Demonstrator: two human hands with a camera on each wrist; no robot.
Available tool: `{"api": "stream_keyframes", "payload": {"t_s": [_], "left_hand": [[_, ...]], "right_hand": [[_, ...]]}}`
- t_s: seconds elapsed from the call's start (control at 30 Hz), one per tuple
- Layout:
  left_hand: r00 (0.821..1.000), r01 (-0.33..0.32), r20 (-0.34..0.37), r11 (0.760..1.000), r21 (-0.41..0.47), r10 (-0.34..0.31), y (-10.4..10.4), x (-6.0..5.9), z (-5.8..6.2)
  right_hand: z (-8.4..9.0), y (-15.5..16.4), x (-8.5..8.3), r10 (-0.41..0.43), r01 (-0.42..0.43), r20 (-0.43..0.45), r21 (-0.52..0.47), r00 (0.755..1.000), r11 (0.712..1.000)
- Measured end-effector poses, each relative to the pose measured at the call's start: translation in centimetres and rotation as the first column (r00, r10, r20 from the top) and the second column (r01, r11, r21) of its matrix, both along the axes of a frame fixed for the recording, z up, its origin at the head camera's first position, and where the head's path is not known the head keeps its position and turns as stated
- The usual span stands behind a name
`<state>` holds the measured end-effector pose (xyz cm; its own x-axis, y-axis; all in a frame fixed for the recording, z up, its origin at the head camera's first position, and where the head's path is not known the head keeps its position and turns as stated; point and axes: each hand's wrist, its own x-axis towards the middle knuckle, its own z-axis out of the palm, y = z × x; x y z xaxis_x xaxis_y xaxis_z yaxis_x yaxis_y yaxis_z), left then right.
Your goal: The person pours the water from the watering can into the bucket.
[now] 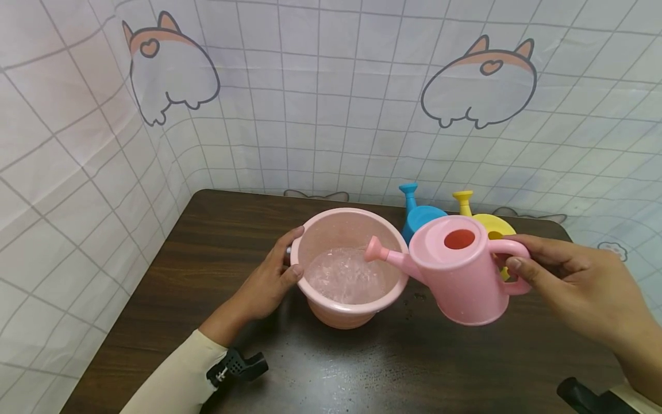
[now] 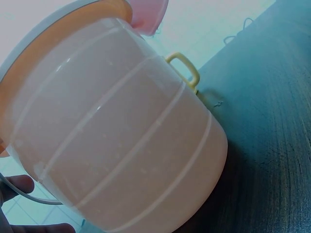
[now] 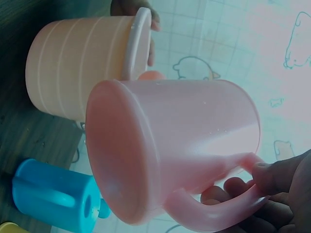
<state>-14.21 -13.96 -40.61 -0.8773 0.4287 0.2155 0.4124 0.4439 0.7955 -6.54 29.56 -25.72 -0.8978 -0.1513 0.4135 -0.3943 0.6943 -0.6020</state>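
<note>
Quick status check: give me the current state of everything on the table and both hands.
pink bucket: upright, holds water
pink watering can: lifted, tilted, spout over the bucket
blue watering can: standing, untouched
yellow watering can: standing, untouched
left hand: holds the bucket rim
right hand: grips the pink can's handle

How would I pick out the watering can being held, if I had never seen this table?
Find the dark wooden table and the pink bucket of water in its middle. Just right of it, the right hand grips the pink watering can by its handle, raised off the table, spout over the bucket. The blue can and yellow can stand behind, unheld.
</note>
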Motion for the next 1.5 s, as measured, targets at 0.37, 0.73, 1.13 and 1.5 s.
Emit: {"api": "stream_keyframes", "payload": {"t_s": [0.37, 0.73, 1.13, 1.5], "left_hand": [[0.999, 0.032, -0.033, 0.998, 0.046, -0.030, 0.02, -0.17, -0.12], [0.999, 0.029, -0.018, 0.999, 0.040, -0.028, -0.10, -0.06, -0.24], [0.999, 0.022, -0.023, 0.999, 0.039, -0.021, -0.13, -0.17, -0.23], [1.000, 0.014, -0.008, 1.000, 0.017, -0.014, -0.08, -0.11, -0.19]], "right_hand": [[0.11, 0.01, 0.18, -0.011, 0.011, 0.010, 0.036, 1.000, 0.999], [0.26, -0.04, 0.23, -0.016, 0.016, 0.004, 0.059, 1.000, 0.998], [0.43, 0.02, 0.24, -0.033, 0.030, 0.038, 0.070, 0.999, 0.997], [0.60, -0.13, 0.14, -0.021, 0.019, 0.023, 0.071, 1.000, 0.997]]}}
